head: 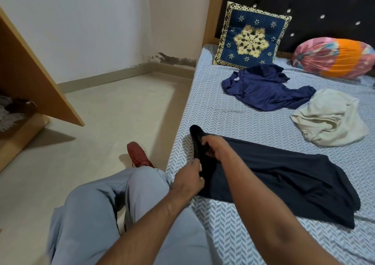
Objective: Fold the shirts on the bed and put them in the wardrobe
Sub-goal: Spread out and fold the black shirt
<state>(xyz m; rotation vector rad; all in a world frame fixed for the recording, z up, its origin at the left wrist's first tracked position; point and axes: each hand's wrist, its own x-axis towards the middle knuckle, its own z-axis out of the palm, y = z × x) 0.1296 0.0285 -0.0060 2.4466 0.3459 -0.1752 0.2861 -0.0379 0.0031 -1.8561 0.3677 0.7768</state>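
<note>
Early going: the left hand (189,180) and right hand (215,144) both grip one end of the dark shirt (284,175), spread on the bed (223,118). The blue shirt (261,90) and white shirt (328,118) lie crumpled beyond, unfolded, and the wardrobe (30,81) waits.

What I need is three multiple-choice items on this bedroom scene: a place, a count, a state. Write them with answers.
1. Where is the blue shirt?
A. on the floor
B. on the bed, before the blue patterned cushion
C. on a chair

2. How many shirts are on the bed?
A. one
B. five
C. three

3. What are the left hand and right hand doing?
A. gripping the edge of the dark shirt
B. hanging idle
C. pressing the cushion

1 B: it lies crumpled by the cushion.
2 C: blue, cream shirt, dark.
3 A: both hands' fingers curl round the cloth.
</note>
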